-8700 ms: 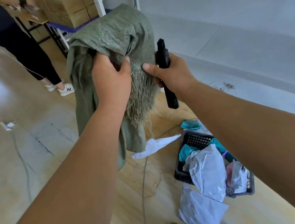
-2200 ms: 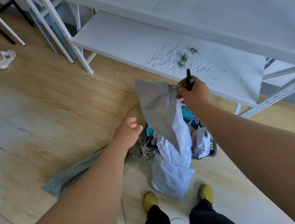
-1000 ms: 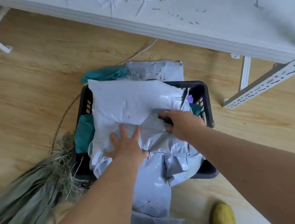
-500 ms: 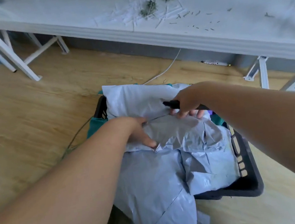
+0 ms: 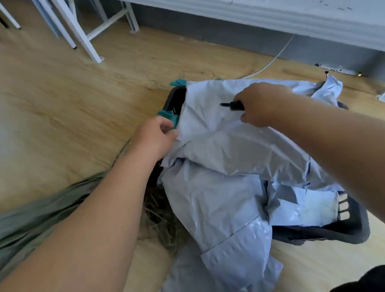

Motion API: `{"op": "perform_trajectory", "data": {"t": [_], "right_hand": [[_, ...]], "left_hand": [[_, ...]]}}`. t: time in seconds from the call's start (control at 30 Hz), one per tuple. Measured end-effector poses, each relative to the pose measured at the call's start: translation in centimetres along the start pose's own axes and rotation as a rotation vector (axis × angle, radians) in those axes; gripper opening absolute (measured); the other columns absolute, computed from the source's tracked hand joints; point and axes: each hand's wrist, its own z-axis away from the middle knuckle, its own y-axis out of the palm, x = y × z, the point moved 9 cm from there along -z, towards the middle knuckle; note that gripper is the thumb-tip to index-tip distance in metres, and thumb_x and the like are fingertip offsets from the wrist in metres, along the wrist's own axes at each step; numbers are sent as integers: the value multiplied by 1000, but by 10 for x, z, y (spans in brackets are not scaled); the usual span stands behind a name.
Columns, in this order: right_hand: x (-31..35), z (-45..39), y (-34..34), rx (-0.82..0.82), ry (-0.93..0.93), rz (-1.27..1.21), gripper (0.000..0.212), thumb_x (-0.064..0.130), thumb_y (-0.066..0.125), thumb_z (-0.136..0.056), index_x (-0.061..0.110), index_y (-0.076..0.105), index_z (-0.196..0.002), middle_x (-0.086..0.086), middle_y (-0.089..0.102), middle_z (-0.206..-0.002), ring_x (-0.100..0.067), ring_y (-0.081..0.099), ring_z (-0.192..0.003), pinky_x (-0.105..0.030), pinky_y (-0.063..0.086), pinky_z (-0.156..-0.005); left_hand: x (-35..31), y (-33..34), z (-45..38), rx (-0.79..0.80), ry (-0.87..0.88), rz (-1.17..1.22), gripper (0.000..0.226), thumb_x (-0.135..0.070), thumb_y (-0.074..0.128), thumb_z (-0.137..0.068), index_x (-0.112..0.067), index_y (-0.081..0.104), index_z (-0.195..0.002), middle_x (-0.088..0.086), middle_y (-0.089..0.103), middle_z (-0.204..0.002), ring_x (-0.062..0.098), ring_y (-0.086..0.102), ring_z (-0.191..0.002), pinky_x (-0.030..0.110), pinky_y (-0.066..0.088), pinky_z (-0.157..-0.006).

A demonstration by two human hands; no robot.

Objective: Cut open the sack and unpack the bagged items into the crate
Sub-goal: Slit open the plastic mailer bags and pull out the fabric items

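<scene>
Head view: the left hand (image 5: 155,138) pinches the edge of a grey bag (image 5: 213,148) heaped over the dark crate (image 5: 349,226). The right hand (image 5: 263,106) is closed around a black cutter (image 5: 231,105). The green sack (image 5: 27,220) lies flat on the floor, left of the crate.

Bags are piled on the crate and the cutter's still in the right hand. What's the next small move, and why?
Probably press the top grey bag down into the crate. The left hand pinches its edge, the right hand rests on it gripping the cutter, and another bag spills onto the floor.
</scene>
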Motion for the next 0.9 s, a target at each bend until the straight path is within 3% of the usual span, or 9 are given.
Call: {"op": "perform_trajectory", "data": {"t": [0.13, 0.3, 0.4, 0.5, 0.63, 0.7, 0.8, 0.87, 0.9], "right_hand": [[68, 5, -6, -63, -144, -42, 38, 15, 55, -90, 26, 56, -126, -3, 57, -117, -26, 57, -105, -31, 40, -66], [147, 9, 14, -8, -339, -201, 39, 25, 65, -86, 18, 54, -122, -3, 60, -116, -25, 57, -102, -34, 49, -80], [156, 9, 28, -13, -329, -217, 36, 26, 68, -82, 19, 58, -115, -2, 61, -104, -25, 59, -101, -36, 51, -83], [158, 9, 46, 57, -313, -228, 48, 26, 73, -73, 25, 57, -118, 0, 63, -106, -25, 60, -102, -38, 53, -85], [157, 6, 69, 95, -302, -140, 73, 26, 75, -69, 33, 46, -135, 3, 52, -128, -25, 57, -112, -35, 51, -81], [151, -3, 70, 6, -240, -91, 72, 23, 72, -76, 35, 40, -139, 4, 40, -142, -27, 56, -117, -33, 44, -73], [132, -22, 59, -134, -123, -50, 63, 17, 65, -85, 33, 38, -140, 3, 33, -147, -31, 58, -115, -35, 39, -66], [118, -33, 54, -166, -59, -30, 61, 14, 63, -86, 29, 38, -139, 0, 34, -147, -32, 59, -113, -35, 39, -66], [112, -38, 53, -167, -34, -28, 60, 14, 63, -86, 27, 39, -139, -2, 34, -146, -31, 59, -113, -35, 39, -67]], "left_hand": [[76, -11, 11, -58, -267, -157, 39, -23, 62, -90, -13, 56, -126, 7, 59, -130, 26, 57, -114, 30, 44, -88], [107, -4, 21, -129, -250, -44, 46, -23, 61, -90, -20, 47, -134, 6, 52, -136, 25, 52, -120, 32, 44, -90], [130, 6, 25, 79, -379, 187, 67, -40, 68, -85, -20, 39, -142, 5, 47, -142, 28, 49, -125, 43, 44, -100], [136, 22, 27, 291, -383, 216, 50, -28, 66, -89, -21, 50, -136, 5, 59, -128, 27, 56, -114, 40, 49, -93], [128, 11, 8, 80, -248, -53, 29, -13, 57, -91, -14, 66, -118, 9, 68, -109, 27, 64, -95, 32, 53, -81], [126, 4, -2, -15, -235, 56, 27, -15, 57, -92, -16, 66, -118, 6, 68, -111, 25, 63, -97, 29, 51, -80], [118, -2, -15, -31, -201, 384, 37, -14, 55, -95, -18, 57, -131, 3, 59, -131, 22, 57, -114, 39, 49, -98], [110, -2, -15, -20, -174, 380, 39, -17, 57, -94, -18, 53, -133, -1, 57, -130, 21, 55, -116, 39, 46, -99], [105, -6, -12, -53, -163, 259, 33, -21, 59, -93, -17, 57, -125, -1, 60, -118, 23, 57, -108, 36, 47, -92]]}}
